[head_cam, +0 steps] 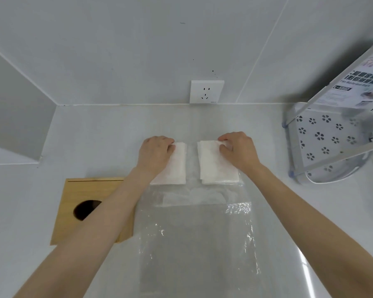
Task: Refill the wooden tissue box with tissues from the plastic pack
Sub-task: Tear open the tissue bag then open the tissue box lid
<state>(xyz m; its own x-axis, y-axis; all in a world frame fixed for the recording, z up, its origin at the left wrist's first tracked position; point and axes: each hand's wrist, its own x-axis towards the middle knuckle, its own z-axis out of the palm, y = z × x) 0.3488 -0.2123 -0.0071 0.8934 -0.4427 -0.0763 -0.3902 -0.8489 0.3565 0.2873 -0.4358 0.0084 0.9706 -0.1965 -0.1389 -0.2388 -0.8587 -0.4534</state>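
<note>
Two stacks of white tissues lie side by side on the white counter, a narrow gap between them. My left hand (pixel 156 152) rests on the left tissue stack (pixel 177 168), fingers curled over its far edge. My right hand (pixel 238 150) grips the far edge of the right tissue stack (pixel 215 168). The clear plastic pack (pixel 198 244) lies flat in front of the stacks, crinkled, with a thin white layer at its far end. The wooden tissue box (pixel 73 194) sits at the left with its round opening facing up, partly hidden by my left forearm.
A white perforated basket (pixel 332 145) in a white frame rack stands at the right, with a printed package above it. A wall socket (pixel 206 91) sits on the back wall behind the tissues. A wall corner and ledge bound the counter at the left.
</note>
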